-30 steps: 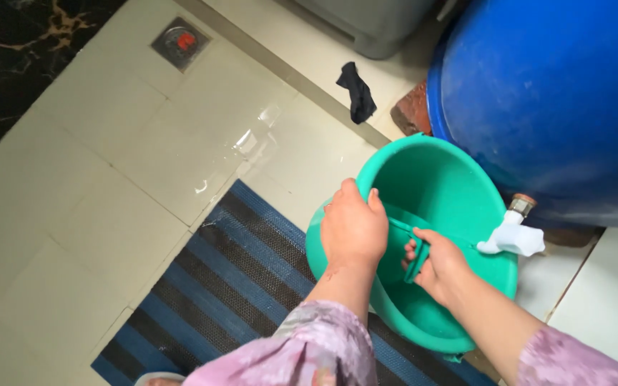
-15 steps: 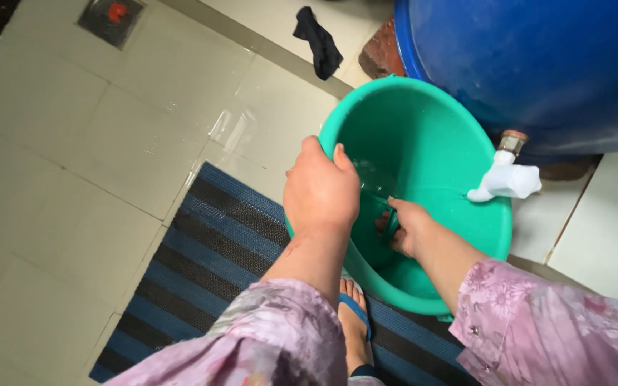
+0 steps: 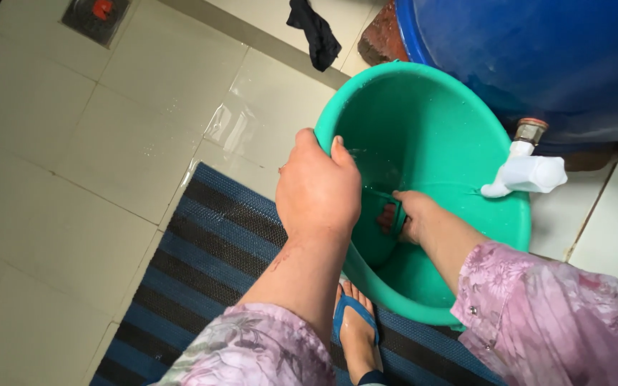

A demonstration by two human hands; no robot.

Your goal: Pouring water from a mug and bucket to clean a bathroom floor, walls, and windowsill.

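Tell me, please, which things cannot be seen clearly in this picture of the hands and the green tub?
- Head view: the small green thing in the right hand; fingers hide most of it.
- The tub floor near the person; left hand and forearm cover it.
- The blue barrel; the frame edge cuts it off.
- The floor drain; the top edge cuts it off.

Glossy cream floor tiles point(image 3: 73, 143) catch a pale glare and look wet in patches. A blue-and-black striped ribbed mat point(image 3: 202, 264) lies across them. A square metal floor drain point(image 3: 94, 16) sits top left, a dark crumpled cloth point(image 3: 314, 32), possibly a sock, beside a large blue plastic drum point(image 3: 538, 57).
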